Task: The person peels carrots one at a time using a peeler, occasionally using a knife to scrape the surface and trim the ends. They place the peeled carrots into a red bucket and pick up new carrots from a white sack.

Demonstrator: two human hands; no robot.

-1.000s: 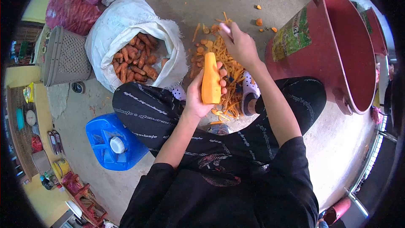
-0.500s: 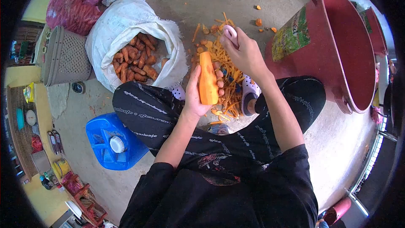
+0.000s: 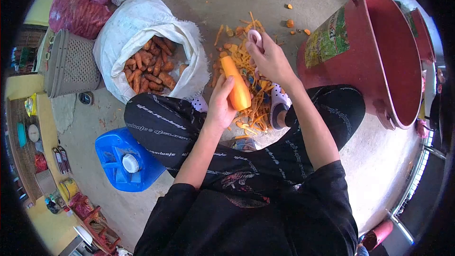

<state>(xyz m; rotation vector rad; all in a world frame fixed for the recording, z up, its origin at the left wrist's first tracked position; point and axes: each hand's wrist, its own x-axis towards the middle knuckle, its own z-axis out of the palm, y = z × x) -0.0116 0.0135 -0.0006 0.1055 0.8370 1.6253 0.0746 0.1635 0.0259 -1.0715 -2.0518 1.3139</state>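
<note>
My left hand (image 3: 221, 103) is wrapped round the lower part of a peeled orange carrot (image 3: 236, 84), its narrower end pointing away from me. My right hand (image 3: 272, 62), beside and slightly above the carrot, grips a peeler by its pale pink handle (image 3: 255, 39). The blade is mostly hidden by the hand and appears apart from the carrot. Beneath both hands, orange peelings (image 3: 258, 106) and some carrot pieces lie heaped on the floor between my feet. To the left, a white woven sack (image 3: 137, 23) stands open with unpeeled carrots (image 3: 154, 68) inside.
A large red tub (image 3: 346, 61) leans beside my right knee. By my left knee sits a blue jerrycan (image 3: 128, 161) with a white cap. A grey plastic basket (image 3: 78, 64) and a red mesh sack (image 3: 78, 12) stand at far left. Carrot scraps (image 3: 290, 23) dot the concrete floor.
My left hand has rolled and tilted the carrot, so its lower end points more to the right and the brownish patches no longer show. The right hand has shifted slightly left and down with the peeler.
</note>
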